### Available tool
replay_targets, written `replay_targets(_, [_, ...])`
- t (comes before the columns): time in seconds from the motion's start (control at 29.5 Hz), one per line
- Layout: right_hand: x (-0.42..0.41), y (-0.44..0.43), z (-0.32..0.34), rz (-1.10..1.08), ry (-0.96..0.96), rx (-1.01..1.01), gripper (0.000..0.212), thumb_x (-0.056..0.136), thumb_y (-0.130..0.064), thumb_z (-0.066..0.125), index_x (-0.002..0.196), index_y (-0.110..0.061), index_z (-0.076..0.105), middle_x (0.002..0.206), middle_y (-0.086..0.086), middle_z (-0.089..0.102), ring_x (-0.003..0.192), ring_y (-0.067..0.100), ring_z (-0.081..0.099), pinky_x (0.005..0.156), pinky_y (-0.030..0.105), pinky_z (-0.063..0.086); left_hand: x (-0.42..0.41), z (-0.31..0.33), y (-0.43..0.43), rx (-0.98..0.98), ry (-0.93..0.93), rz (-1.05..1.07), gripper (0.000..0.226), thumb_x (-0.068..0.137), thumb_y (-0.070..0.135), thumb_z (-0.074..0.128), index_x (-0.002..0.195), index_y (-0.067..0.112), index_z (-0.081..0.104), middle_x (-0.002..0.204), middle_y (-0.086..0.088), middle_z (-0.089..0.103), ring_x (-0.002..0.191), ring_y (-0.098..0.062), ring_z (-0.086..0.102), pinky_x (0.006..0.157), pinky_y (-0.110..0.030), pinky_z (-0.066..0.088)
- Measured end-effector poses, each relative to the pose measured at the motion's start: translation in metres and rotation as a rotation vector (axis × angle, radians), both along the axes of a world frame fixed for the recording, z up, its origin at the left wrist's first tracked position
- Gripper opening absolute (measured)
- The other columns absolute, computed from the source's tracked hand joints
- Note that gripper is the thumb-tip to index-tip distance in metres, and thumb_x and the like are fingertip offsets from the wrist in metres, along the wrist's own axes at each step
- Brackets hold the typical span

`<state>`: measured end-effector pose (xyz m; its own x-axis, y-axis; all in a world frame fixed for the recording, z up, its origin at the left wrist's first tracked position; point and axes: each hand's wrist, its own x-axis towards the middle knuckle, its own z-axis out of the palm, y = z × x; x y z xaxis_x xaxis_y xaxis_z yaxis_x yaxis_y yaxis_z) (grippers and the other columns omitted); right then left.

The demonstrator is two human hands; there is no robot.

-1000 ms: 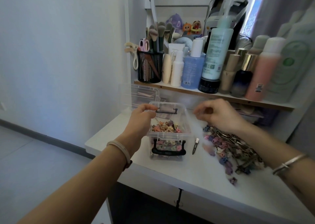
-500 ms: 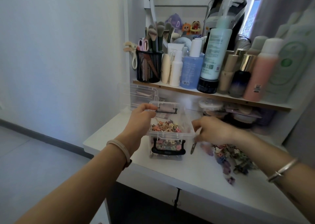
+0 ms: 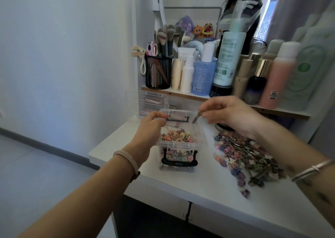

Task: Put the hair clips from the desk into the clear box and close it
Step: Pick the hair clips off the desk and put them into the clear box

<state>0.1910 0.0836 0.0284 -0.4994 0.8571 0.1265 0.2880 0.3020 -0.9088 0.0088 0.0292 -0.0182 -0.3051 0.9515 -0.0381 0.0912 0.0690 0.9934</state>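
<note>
Head view shows the left hand (image 3: 152, 127) gripping the clear box (image 3: 178, 143) rim; the right hand (image 3: 229, 113) pinches one hair clip (image 3: 196, 118) above it; more clips (image 3: 244, 158) lie on the desk (image 3: 208, 187).

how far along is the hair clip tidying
Done: the clear box already holds a layer of clips. In hand: the right hand pinches one clip above the box while the left hand holds its rim. Left: a big pile lies on the desk, and the lid sits behind the box, not on it.
</note>
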Motion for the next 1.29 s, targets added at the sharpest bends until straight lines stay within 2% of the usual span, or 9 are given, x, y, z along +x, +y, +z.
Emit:
replay_targets(0.24, [0.003, 0.006, -0.005, -0.148, -0.335, 0.12, 0.015, 0.086, -0.007, 0.062, 0.083, -0.022, 0.063, 0.083, -0.004, 0.061, 0.073, 0.008, 0.057, 0.065, 0.02, 0.052, 0.001, 0.001, -0.001, 0.005, 0.009, 0.002, 0.028, 0.094, 0.006, 0.04, 0.079, 0.024, 0.054, 0.087, -0.006, 0.051, 0.071, -0.017, 0.045, 0.058, -0.025, 0.04])
replay_targets(0.37, [0.018, -0.001, -0.025, 0.045, -0.824, -0.004, 0.016, 0.082, -0.011, 0.067, 0.096, -0.016, 0.062, 0.081, -0.003, 0.061, 0.067, 0.006, 0.057, 0.056, 0.015, 0.049, 0.005, 0.0, 0.0, 0.011, 0.015, 0.012, 0.025, 0.093, 0.006, 0.04, 0.082, 0.022, 0.055, 0.085, -0.003, 0.049, 0.071, -0.016, 0.044, 0.058, -0.025, 0.038])
replay_targets(0.47, [0.015, -0.01, -0.039, 0.08, -1.038, 0.182, 0.024, 0.077, -0.012, 0.069, 0.101, -0.015, 0.068, 0.087, -0.006, 0.066, 0.077, 0.008, 0.06, 0.064, 0.014, 0.046, 0.01, 0.0, 0.001, 0.023, 0.015, 0.009, 0.019, 0.093, 0.005, 0.041, 0.093, 0.016, 0.056, 0.08, -0.001, 0.047, 0.065, -0.015, 0.04, 0.056, -0.024, 0.036])
replay_targets(0.61, [0.011, -0.011, -0.046, 0.048, -1.049, 0.345, 0.017, 0.08, -0.003, 0.06, 0.091, -0.01, 0.072, 0.065, -0.014, 0.055, 0.069, 0.005, 0.053, 0.044, 0.0, 0.034, 0.012, 0.0, 0.002, 0.022, 0.021, 0.009, 0.018, 0.093, 0.006, 0.041, 0.095, 0.016, 0.055, 0.081, 0.0, 0.048, 0.065, -0.013, 0.04, 0.056, -0.024, 0.035])
replay_targets(0.71, [0.012, -0.008, -0.041, -0.065, -0.953, 0.373, 0.018, 0.082, -0.007, 0.064, 0.098, -0.011, 0.072, 0.087, -0.004, 0.068, 0.083, 0.009, 0.059, 0.065, 0.008, 0.043, 0.013, 0.0, 0.001, 0.018, 0.024, -0.004, 0.021, 0.093, 0.006, 0.041, 0.086, 0.019, 0.056, 0.082, -0.002, 0.048, 0.066, -0.015, 0.041, 0.057, -0.025, 0.035])
replay_targets(0.85, [0.007, -0.005, -0.007, -0.271, -0.444, 0.363, 0.02, 0.078, -0.008, 0.071, 0.098, -0.011, 0.072, 0.081, -0.006, 0.066, 0.062, -0.002, 0.057, 0.068, 0.015, 0.044, 0.011, 0.0, 0.002, 0.02, 0.035, 0.004, 0.022, 0.093, 0.006, 0.04, 0.085, 0.021, 0.055, 0.081, -0.001, 0.048, 0.066, -0.015, 0.04, 0.057, -0.025, 0.035])
replay_targets(0.98, [-0.009, -0.014, 0.011, -0.098, -0.093, 0.173, 0.012, 0.077, -0.009, 0.071, 0.077, -0.021, 0.069, 0.072, -0.006, 0.067, 0.063, -0.001, 0.063, 0.068, 0.013, 0.051, 0.013, 0.0, 0.002, 0.011, 0.034, -0.003, 0.021, 0.093, 0.006, 0.04, 0.085, 0.02, 0.055, 0.082, -0.002, 0.049, 0.068, -0.015, 0.043, 0.057, -0.025, 0.037])
replay_targets(1.12, [-0.01, -0.001, 0.002, -0.196, -0.277, 0.262, 0.01, 0.085, -0.012, 0.064, 0.088, -0.02, 0.069, 0.086, -0.004, 0.066, 0.078, 0.008, 0.058, 0.069, 0.017, 0.048, 0.013, 0.002, 0.002, 0.017, 0.049, -0.004, 0.02, 0.093, 0.007, 0.04, 0.088, 0.019, 0.055, 0.083, -0.003, 0.05, 0.069, -0.016, 0.044, 0.057, -0.024, 0.037])
replay_targets(1.29, [0.015, 0.014, -0.043, -0.179, -0.936, 0.317, 0.029, 0.085, -0.011, 0.061, 0.114, -0.016, 0.064, 0.116, 0.004, 0.064, 0.105, 0.017, 0.058, 0.085, 0.023, 0.045, 0.014, -0.001, 0.002, 0.029, 0.072, 0.006, 0.018, 0.093, 0.006, 0.04, 0.096, 0.015, 0.055, 0.081, 0.001, 0.049, 0.064, -0.013, 0.041, 0.055, -0.022, 0.035])
